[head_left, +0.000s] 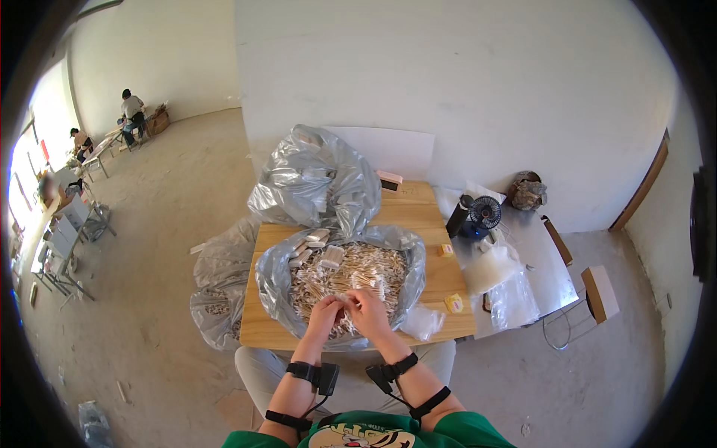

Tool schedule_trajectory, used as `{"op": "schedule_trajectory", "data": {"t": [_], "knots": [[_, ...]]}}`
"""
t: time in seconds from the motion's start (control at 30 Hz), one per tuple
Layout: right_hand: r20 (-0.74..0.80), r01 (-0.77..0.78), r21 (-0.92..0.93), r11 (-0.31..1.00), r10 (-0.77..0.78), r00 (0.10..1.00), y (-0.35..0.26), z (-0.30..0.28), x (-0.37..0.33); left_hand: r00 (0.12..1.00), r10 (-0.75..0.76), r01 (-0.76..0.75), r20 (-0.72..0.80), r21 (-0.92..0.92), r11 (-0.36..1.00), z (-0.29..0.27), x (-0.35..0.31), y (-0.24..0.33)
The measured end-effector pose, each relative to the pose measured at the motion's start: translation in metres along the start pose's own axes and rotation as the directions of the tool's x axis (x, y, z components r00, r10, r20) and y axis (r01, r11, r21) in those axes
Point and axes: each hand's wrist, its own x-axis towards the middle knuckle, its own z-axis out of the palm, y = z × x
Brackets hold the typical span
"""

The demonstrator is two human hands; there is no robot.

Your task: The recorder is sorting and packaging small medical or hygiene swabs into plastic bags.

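Observation:
A grey plastic bag (pixel 415 261) lies wide open on the wooden table, full of loose cotton swabs (pixel 366 267) with white tips and tan sticks. Over its near side, my left hand (pixel 324 316) and my right hand (pixel 367 310) meet with fingers closed in a pinch. Something small and whitish shows between the fingertips, too small to name. Several packed bundles of swabs (pixel 332 257) rest on the heap at the far left. Beside my right hand, clear plastic sleeves (pixel 423 322) are piled on the table.
Behind stands a full grey bag (pixel 314 179); another bag of swabs (pixel 216 306) sits left of the wooden table (pixel 252 328). Small yellow boxes (pixel 453 303) lie at the right edge. A side table (pixel 549 261) carries a black fan (pixel 485 213) and plastic film. People sit far left.

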Motion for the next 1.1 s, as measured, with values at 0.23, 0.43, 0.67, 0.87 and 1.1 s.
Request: {"op": "schedule_trajectory", "data": {"t": [0.23, 0.43, 0.67, 0.87, 1.1], "knots": [[0.091, -0.104, 0.201, 0.974, 0.087, 0.992, 0.002, -0.002, -0.010, 0.986, 0.149, -0.135, -0.079, 0.152, 0.979, 0.017, 0.006, -0.019], [0.214, -0.210, 0.167, 0.963, 0.173, 0.961, 0.005, -0.006, -0.012, 0.971, 0.234, -0.206, -0.045, 0.337, 0.919, 0.020, -0.002, -0.013], [0.225, -0.296, 0.174, 0.939, 0.255, 0.940, 0.005, -0.008, -0.010, 0.984, 0.179, -0.168, 0.005, 0.363, 0.916, 0.016, -0.004, -0.008], [0.236, -0.290, 0.269, 0.918, 0.229, 0.944, 0.003, -0.011, -0.007, 0.983, 0.184, -0.179, 0.005, 0.280, 0.943, 0.013, -0.001, -0.010], [0.192, -0.193, 0.196, 0.961, 0.155, 0.969, 0.013, -0.001, -0.007, 0.938, 0.341, -0.321, 0.059, 0.513, 0.796, 0.013, -0.002, -0.009]]}}
